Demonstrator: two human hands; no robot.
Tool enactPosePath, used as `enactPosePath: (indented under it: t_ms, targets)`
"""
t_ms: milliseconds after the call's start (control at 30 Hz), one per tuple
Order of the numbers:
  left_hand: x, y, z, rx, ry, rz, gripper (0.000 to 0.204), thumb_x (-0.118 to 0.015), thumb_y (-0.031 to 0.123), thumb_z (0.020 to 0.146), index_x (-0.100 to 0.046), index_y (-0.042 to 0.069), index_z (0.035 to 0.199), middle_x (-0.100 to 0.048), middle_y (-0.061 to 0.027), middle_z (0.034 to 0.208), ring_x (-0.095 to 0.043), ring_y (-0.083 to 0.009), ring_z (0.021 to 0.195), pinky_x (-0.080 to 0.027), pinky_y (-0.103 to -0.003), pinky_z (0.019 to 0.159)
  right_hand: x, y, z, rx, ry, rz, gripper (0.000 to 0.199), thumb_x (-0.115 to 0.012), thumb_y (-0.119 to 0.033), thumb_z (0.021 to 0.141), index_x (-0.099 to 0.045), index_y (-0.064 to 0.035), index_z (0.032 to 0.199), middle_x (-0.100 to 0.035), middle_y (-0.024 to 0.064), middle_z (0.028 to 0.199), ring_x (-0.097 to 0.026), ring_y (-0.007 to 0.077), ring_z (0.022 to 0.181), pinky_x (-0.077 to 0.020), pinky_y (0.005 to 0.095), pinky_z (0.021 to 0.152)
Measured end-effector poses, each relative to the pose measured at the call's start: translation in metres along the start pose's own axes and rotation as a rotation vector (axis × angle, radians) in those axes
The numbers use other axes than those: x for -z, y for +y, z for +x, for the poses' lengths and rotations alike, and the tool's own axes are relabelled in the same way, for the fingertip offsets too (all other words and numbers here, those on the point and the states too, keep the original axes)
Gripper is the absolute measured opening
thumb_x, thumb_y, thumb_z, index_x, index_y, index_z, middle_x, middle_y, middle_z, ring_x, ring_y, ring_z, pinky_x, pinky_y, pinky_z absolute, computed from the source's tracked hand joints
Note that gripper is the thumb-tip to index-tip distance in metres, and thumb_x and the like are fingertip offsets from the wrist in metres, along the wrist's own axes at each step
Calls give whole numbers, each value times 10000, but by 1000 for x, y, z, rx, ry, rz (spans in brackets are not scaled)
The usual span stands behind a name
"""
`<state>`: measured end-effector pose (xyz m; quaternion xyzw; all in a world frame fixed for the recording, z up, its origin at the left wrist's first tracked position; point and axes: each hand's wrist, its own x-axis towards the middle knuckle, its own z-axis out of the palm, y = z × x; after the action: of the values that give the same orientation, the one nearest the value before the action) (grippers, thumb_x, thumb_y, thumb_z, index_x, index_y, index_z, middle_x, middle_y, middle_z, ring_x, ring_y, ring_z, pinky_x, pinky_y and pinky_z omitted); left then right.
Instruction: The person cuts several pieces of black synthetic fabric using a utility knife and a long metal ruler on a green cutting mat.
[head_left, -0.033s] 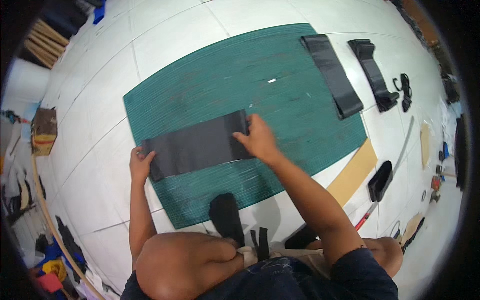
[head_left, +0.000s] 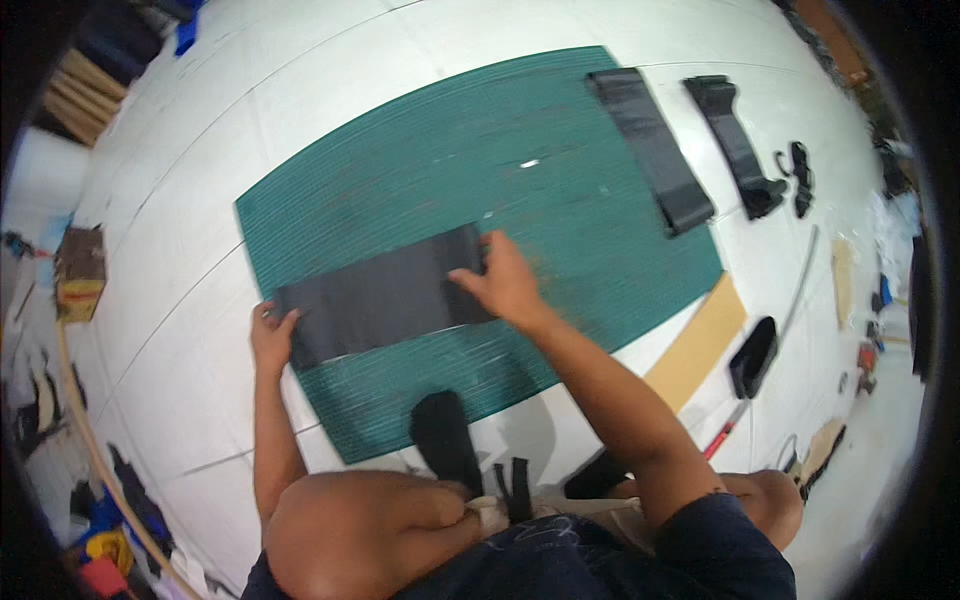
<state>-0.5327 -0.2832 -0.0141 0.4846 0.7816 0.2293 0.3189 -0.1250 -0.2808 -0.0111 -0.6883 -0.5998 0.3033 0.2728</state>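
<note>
A wide black strip of folded sheet material [head_left: 375, 293] lies across the near left part of a green cutting mat [head_left: 430, 140]. My left hand [head_left: 270, 338] is closed on the strip's left end, thumb on top and fingers at the edge. At the right end, my right hand [head_left: 508, 285] grips it the same way, thumb over the surface and fingers round the far edge. The strip's near edge shows a thin pale line. A second folded black strip [head_left: 655, 150] rests on the mat's right side.
Right of the mat lie another folded black piece [head_left: 738, 150], a small black strapped item [head_left: 801, 180], a tan board [head_left: 695, 345], a black pouch-like thing [head_left: 754, 358] and a metal ruler [head_left: 797, 290]. A cardboard box [head_left: 80, 272] and a long wooden stick [head_left: 85, 430] are at the left.
The whole view has shifted slightly, so things sit a little farther left. Both hands keep their hold on the strip's ends.
</note>
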Motion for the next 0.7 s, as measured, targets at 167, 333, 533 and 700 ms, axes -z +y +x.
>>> enactPosePath:
  t_ms: [167,333,533,700]
  targets:
    - [24,-34,0,27,122,34,757,-766,353,848,-440,-53,1397,-544,-243,1268,-561,-309,1150,-456,-381,976,46,-10,17,-288,-4,184,717,-776,-494,818,-536,48,1221,-637,171,1020,-630,273,912,-519,407,810]
    - [-10,21,-9,106,-35,48,862,-726,429,860,-384,-105,1444,-487,-285,1390,-495,-370,1303,-396,-409,1085,204,200,46,-596,868,46,586,-755,-389,836,-596,100,1117,-651,162,1014,-616,252,938,-521,397,761]
    - [19,14,-4,135,-125,-90,838,-704,418,870,-389,-108,1442,-496,-279,1396,-511,-371,1284,-398,-409,1080,248,262,83,-1107,701,612,633,-769,-401,834,-528,-43,1297,-541,156,1176,-564,276,951,-531,434,713]
    - [20,-2,-7,190,-69,-135,858,-695,448,878,-356,-49,1490,-513,-241,1370,-529,-332,1248,-409,-395,1060,254,300,106,-1125,600,695,558,-775,-372,820,-524,-84,1227,-535,106,1104,-554,217,742,-547,379,631]
